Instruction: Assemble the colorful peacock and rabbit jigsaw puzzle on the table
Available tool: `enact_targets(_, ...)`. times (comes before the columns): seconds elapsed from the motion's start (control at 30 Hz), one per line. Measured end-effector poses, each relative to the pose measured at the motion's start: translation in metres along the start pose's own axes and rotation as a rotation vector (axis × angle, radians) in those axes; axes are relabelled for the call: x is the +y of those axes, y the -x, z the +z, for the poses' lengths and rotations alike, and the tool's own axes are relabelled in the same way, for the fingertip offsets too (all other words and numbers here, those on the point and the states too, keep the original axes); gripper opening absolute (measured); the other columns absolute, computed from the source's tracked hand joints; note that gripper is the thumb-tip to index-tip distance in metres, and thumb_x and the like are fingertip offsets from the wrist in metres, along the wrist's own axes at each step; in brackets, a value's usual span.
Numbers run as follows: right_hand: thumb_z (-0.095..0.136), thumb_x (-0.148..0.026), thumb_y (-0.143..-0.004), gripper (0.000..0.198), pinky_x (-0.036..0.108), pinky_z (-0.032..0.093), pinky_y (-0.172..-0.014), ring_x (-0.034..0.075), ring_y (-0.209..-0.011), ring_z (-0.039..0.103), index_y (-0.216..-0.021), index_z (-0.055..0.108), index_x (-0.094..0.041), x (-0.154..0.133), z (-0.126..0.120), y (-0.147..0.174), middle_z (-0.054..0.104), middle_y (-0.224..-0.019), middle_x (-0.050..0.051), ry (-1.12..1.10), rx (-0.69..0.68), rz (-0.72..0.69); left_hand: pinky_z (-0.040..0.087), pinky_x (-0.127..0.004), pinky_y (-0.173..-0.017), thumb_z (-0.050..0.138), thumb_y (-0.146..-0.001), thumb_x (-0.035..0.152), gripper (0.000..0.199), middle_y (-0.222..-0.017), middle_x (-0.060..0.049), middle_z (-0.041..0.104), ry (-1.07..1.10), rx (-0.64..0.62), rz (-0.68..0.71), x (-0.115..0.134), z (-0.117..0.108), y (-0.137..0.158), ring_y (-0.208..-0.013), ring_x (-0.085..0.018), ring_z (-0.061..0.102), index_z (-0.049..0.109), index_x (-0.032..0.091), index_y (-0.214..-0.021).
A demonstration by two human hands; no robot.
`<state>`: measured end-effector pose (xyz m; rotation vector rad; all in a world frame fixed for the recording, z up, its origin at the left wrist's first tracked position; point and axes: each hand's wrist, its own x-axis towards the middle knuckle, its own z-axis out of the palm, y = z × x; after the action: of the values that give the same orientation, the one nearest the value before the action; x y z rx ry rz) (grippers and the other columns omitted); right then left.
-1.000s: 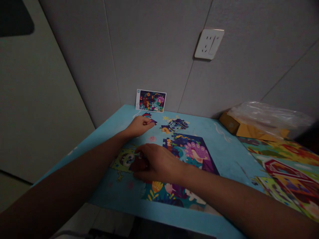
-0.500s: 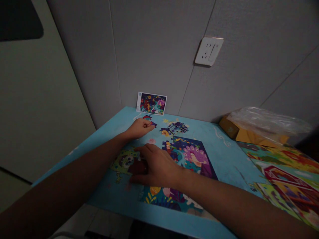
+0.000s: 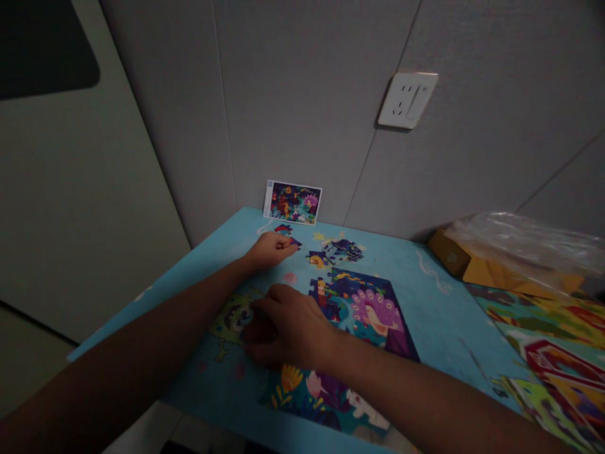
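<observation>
A partly assembled jigsaw puzzle (image 3: 373, 315) with a pink peacock lies on the blue table. My right hand (image 3: 297, 328) is over its left side, thumb and fingers curled round a dark reddish-brown puzzle piece (image 3: 259, 329), mostly in shadow. Farther back, my left hand (image 3: 269, 250) rests on the table with fingers closed; what they hold, if anything, is hidden. Loose puzzle pieces (image 3: 283, 229) lie just beyond it, and a dark piece (image 3: 296, 243) shows at its fingertips. A small heap of pieces (image 3: 343, 250) lies behind the puzzle.
A picture card (image 3: 293, 203) of the puzzle scene leans against the wall. At the right, a yellow-brown box (image 3: 510, 277) under clear plastic stands behind colourful printed boards (image 3: 562, 353). A socket (image 3: 408, 99) is on the wall. The blue table (image 3: 425, 321) has a printed cartoon figure.
The view has shifted slightly, so the table and wall appear a little lower and farther right. My right hand has moved slightly beside the puzzle's left edge; my left hand stays by the loose pieces.
</observation>
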<state>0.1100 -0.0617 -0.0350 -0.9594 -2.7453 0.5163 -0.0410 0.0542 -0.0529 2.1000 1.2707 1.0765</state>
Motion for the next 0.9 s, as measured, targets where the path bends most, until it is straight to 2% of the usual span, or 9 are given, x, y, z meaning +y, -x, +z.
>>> enact_targets(0.07, 0.076, -0.057, -0.071, 0.057, 0.036, 0.045, -0.073, 0.026, -0.091, 0.059, -0.112, 0.067, -0.019, 0.002, 0.002, -0.002, 0.063, -0.105, 0.010, -0.011, 0.011, -0.016, 0.022, -0.024, -0.048, 0.057, -0.077, 0.045, 0.045, -0.045, 0.006, 0.031, 0.017, 0.000, -0.016, 0.000, 0.000, -0.001, -0.046, -0.008, 0.029, 0.033, 0.020, -0.048)
enact_targets(0.17, 0.080, -0.050, -0.067, 0.060, 0.036, 0.046, -0.075, 0.025, -0.092, 0.059, -0.116, 0.063, -0.019, 0.007, 0.004, -0.003, 0.063, -0.106, 0.009, -0.136, 0.054, -0.036, 0.027, -0.023, -0.046, 0.059, -0.077, 0.045, 0.045, -0.043, 0.004, 0.041, 0.047, 0.019, -0.052, 0.002, -0.003, 0.000, -0.045, -0.009, 0.036, 0.038, 0.020, -0.047)
enact_targets(0.33, 0.068, -0.028, -0.082, 0.024, 0.026, 0.044, -0.065, 0.015, -0.073, 0.057, -0.104, 0.062, -0.021, 0.020, 0.009, -0.008, 0.062, -0.081, -0.001, -0.696, 0.165, 0.072, 0.036, -0.022, -0.046, 0.061, -0.079, 0.046, 0.043, -0.046, 0.000, 0.054, 0.140, 0.060, -0.105, 0.003, -0.007, 0.004, -0.046, -0.010, 0.047, 0.048, 0.018, -0.049)
enact_targets(0.4, 0.066, -0.021, -0.081, 0.024, 0.025, 0.045, -0.064, 0.014, -0.072, 0.057, -0.104, 0.062, -0.020, 0.026, 0.011, -0.013, 0.061, -0.081, -0.001, -0.879, 0.264, 0.106, 0.039, -0.022, -0.046, 0.063, -0.078, 0.045, 0.043, -0.046, -0.001, 0.055, 0.184, 0.100, -0.114, 0.002, -0.007, 0.005, -0.046, -0.011, 0.051, 0.047, 0.018, -0.048)
enact_targets(0.47, 0.065, -0.017, -0.080, 0.034, 0.025, 0.046, -0.065, 0.014, -0.074, 0.057, -0.113, 0.062, -0.021, 0.031, 0.014, -0.016, 0.062, -0.086, 0.000, -0.986, 0.343, 0.116, 0.040, -0.022, -0.045, 0.066, -0.076, 0.043, 0.044, -0.043, 0.001, 0.051, 0.237, 0.130, -0.126, 0.003, -0.006, 0.005, -0.045, -0.012, 0.052, 0.043, 0.019, -0.047)
enact_targets(0.53, 0.064, -0.017, -0.080, 0.042, 0.025, 0.046, -0.065, 0.014, -0.074, 0.057, -0.121, 0.062, -0.022, 0.034, 0.015, -0.017, 0.061, -0.089, 0.001, -1.025, 0.380, 0.121, 0.041, -0.022, -0.044, 0.068, -0.074, 0.042, 0.045, -0.040, 0.003, 0.045, 0.292, 0.144, -0.142, 0.006, -0.006, 0.005, -0.044, -0.011, 0.052, 0.040, 0.020, -0.047)
enact_targets(0.63, 0.063, -0.015, -0.078, 0.043, 0.026, 0.047, -0.066, 0.014, -0.075, 0.057, -0.120, 0.066, -0.021, 0.035, 0.013, -0.016, 0.062, -0.091, 0.002, -1.006, 0.399, 0.147, 0.042, -0.022, -0.043, 0.067, -0.073, 0.041, 0.044, -0.039, 0.005, 0.041, 0.325, 0.170, -0.171, 0.010, -0.009, 0.006, -0.041, -0.011, 0.051, 0.039, 0.020, -0.047)
enact_targets(0.77, 0.060, -0.017, -0.079, 0.033, 0.028, 0.048, -0.069, 0.015, -0.073, 0.058, -0.110, 0.072, -0.020, 0.033, 0.011, -0.014, 0.065, -0.087, 0.002, -0.950, 0.383, 0.103, 0.031, -0.020, -0.038, 0.064, -0.076, 0.036, 0.040, -0.038, 0.004, 0.042, 0.211, 0.260, -0.157, 0.011, -0.017, 0.007, -0.038, -0.008, 0.041, 0.041, 0.020, -0.047)
enact_targets(0.9, 0.053, -0.013, -0.078, 0.042, 0.028, 0.049, -0.073, 0.014, -0.077, 0.059, -0.116, 0.069, -0.017, 0.032, 0.010, -0.013, 0.068, -0.096, 0.004, -0.904, 0.438, 0.015, 0.024, -0.020, -0.038, 0.064, -0.078, 0.032, 0.043, -0.037, 0.007, 0.036, 0.200, 0.387, -0.155, 0.019, -0.026, 0.009, -0.036, -0.005, 0.029, 0.036, 0.020, -0.047)
